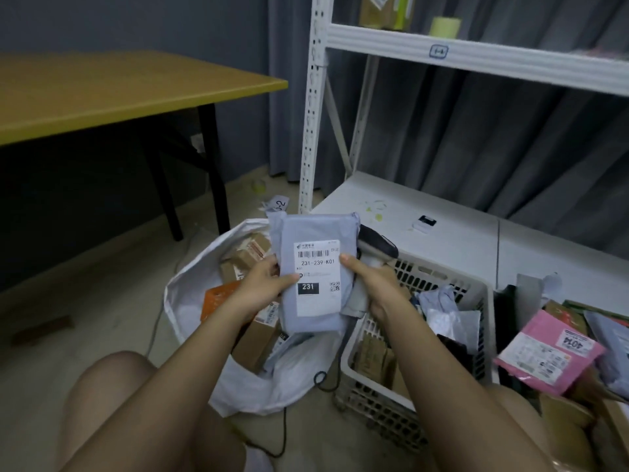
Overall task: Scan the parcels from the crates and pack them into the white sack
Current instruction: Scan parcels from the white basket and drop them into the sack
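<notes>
A: What is the step in hand?

B: Scanning, I'd judge. The left hand [269, 284] grips the grey parcel [315, 270] by its left edge, thumb curled over the label [317, 278]. The right hand [369, 284] has its thumb pressed on the parcel's right edge while its fingers wrap the handle of the scanner [376, 247], whose head pokes out behind the parcel.

A: So where is the parcel exactly?

B: Held upright in the air, over the near rim of the white sack [190, 284], with the white crate [439, 274] just beside it on the right.

A: How should it be done well?

B: The barcode faces the person, not the scanner. Probably best to let the left hand alone carry the parcel, bring the scanner round to the front, and keep the thumb clear of the barcode lines. Then lower it into the sack.

A: Counts?

B: One parcel in hand, one scanner, one sack. One crate plainly shown; a pink parcel [548, 356] lies in a heap further right, whose container I cannot make out. In the sack, several brown boxes and an orange one [218, 298]; the exact number is unclear.
</notes>
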### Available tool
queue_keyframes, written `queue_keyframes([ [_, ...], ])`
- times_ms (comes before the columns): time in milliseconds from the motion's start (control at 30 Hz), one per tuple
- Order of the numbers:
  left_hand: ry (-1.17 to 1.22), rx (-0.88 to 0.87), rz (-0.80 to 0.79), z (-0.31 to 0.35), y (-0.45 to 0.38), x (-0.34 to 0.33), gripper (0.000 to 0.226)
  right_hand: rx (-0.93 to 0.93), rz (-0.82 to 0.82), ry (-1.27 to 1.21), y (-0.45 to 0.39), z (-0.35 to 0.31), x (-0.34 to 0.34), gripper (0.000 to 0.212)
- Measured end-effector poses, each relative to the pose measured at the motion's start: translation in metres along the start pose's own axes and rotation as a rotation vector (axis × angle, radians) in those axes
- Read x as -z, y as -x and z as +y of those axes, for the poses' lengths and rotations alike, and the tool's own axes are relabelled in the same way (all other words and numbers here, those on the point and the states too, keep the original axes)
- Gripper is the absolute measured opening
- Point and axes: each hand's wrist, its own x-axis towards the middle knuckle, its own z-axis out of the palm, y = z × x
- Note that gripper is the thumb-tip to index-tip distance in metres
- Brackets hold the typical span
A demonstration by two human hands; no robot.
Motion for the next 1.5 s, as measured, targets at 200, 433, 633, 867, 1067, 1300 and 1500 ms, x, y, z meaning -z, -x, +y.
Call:
queue_keyframes([
  [200, 0.013, -0.051, 0.215, 0.005, -0.012, 0.006, 0.031, 0.159, 0.167, 0.206, 0.011, -0.006, 0.004, 0.041],
  [433, 0.015, -0.001, 0.284, -0.009, -0.034, 0.009, 0.025, 0.165, -0.17, 0.382, 0.051, 0.012, 0.008, 0.02],
  [633, -0.006, 0.004, 0.274, -0.011, -0.037, 0.007, 0.031, 0.122, -0.148, 0.243, 0.055, 0.023, 0.006, 0.039],
  [867, -0.038, -0.037, 0.271, -0.013, -0.035, 0.005, 0.031, 0.13, -0.132, 0.212, 0.053, 0.024, 0.01, 0.036],
  [1067, -0.009, -0.023, 0.296, -0.027, -0.035, 0.018, 0.032, 0.074, -0.126, 0.206, 0.042, 0.026, 0.008, 0.021],
  [1300, -0.138, 0.057, 0.494, -0.082, -0.042, 0.063, 0.016, -0.09, 0.09, 0.111, -0.029, 0.049, -0.008, 0.017],
  [1500, -0.265, 0.101, 0.49, -0.122, -0.068, 0.071, 0.021, -0.051, 0.217, 0.473, -0.12, 0.083, -0.031, 0.028],
])
